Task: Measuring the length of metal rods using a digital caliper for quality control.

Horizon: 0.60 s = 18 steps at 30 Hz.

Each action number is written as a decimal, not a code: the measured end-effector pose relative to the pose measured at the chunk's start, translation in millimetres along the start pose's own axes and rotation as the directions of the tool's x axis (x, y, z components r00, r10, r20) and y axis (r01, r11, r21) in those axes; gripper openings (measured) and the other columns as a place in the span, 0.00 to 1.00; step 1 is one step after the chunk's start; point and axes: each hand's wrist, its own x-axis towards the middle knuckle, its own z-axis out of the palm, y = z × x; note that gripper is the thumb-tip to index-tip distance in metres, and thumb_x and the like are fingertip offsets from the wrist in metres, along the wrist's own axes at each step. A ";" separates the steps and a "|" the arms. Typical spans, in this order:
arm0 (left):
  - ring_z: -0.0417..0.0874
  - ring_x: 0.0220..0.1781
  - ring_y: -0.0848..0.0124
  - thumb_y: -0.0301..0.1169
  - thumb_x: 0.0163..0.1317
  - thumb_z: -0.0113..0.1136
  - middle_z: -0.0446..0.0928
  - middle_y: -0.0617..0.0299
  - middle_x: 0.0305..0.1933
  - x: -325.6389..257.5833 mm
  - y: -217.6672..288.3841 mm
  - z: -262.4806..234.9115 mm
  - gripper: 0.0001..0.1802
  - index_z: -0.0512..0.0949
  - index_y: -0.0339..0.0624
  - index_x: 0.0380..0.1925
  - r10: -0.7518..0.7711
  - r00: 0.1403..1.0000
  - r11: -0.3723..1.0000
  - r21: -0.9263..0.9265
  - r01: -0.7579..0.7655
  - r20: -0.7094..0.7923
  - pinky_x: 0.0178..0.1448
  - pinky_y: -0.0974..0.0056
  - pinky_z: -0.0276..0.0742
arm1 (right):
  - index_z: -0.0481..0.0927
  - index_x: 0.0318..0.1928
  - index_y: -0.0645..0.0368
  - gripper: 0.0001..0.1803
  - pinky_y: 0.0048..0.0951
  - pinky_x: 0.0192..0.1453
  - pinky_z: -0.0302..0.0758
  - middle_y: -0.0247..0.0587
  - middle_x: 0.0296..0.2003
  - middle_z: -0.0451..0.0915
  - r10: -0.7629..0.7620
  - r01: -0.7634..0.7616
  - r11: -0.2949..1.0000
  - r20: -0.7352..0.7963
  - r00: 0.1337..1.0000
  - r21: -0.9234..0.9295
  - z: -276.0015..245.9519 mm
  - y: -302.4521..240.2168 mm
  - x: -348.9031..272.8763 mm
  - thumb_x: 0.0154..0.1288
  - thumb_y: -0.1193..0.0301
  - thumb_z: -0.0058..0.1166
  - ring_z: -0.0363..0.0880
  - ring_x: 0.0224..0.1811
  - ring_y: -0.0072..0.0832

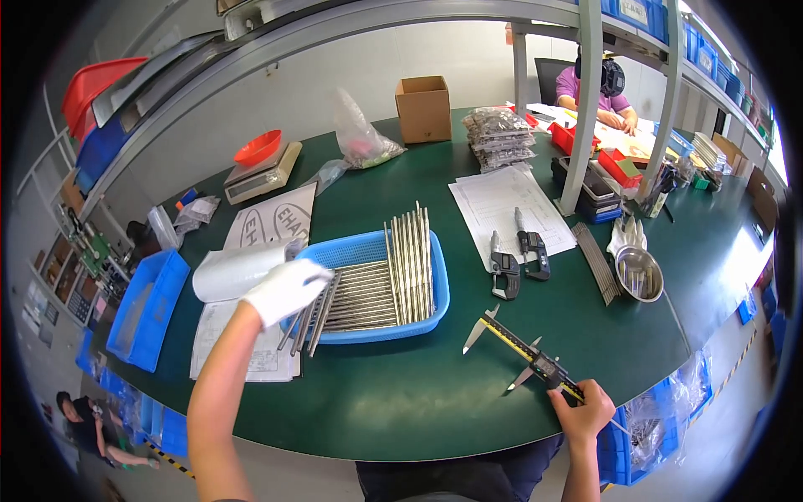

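Note:
My left hand (289,289), in a white glove, is closed at the left end of a light blue basket (441,284). Several slanted metal rods (319,318) come out from under its fingers and stick out over the basket's near left rim. Inside the basket, more metal rods (360,294) lie crosswise, and a row of others (410,268) stands lengthwise on the right. My bare right hand (584,408) grips a digital caliper (544,366) by its beam. The caliper's jaws point up and left over the green table and look apart.
Two digital micrometers (505,266) rest by paper sheets (477,201). Farther right are thin rods (595,261) and a metal bowl (652,289). A blue tray (149,309), rolled plastic (238,272) and a scale (263,171) are left. Shelf posts (583,125) rise before a seated person (615,96).

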 end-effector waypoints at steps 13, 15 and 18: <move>0.67 0.18 0.79 0.46 0.63 0.45 0.69 0.68 0.21 121.1 -3.6 70.6 0.18 0.72 0.45 0.25 -0.589 0.757 0.343 -0.760 0.552 0.284 0.18 0.75 0.63 | 0.71 0.18 0.59 0.22 0.30 0.20 0.64 0.38 0.13 0.69 -0.030 0.030 0.999 -0.006 1.000 0.012 4.1 -6.2 -6.1 0.29 0.61 0.71 0.68 0.14 0.33; 0.67 0.16 0.78 0.47 0.63 0.45 0.69 0.67 0.19 106.1 0.5 58.2 0.20 0.73 0.45 0.22 -0.543 0.810 0.362 -0.809 0.462 0.219 0.18 0.75 0.63 | 0.70 0.19 0.58 0.22 0.30 0.20 0.64 0.38 0.13 0.69 -0.040 0.040 0.999 -0.027 0.999 -0.006 3.2 -0.1 -5.5 0.29 0.62 0.71 0.67 0.14 0.32; 0.72 0.19 0.75 0.51 0.63 0.44 0.74 0.63 0.22 76.8 -10.2 31.3 0.25 0.74 0.43 0.20 -0.379 0.890 0.304 -0.875 0.377 0.252 0.21 0.71 0.70 | 0.71 0.19 0.57 0.22 0.30 0.20 0.64 0.36 0.13 0.68 -0.056 0.056 0.998 -0.013 0.998 -0.015 3.0 3.2 -3.6 0.29 0.61 0.71 0.67 0.14 0.32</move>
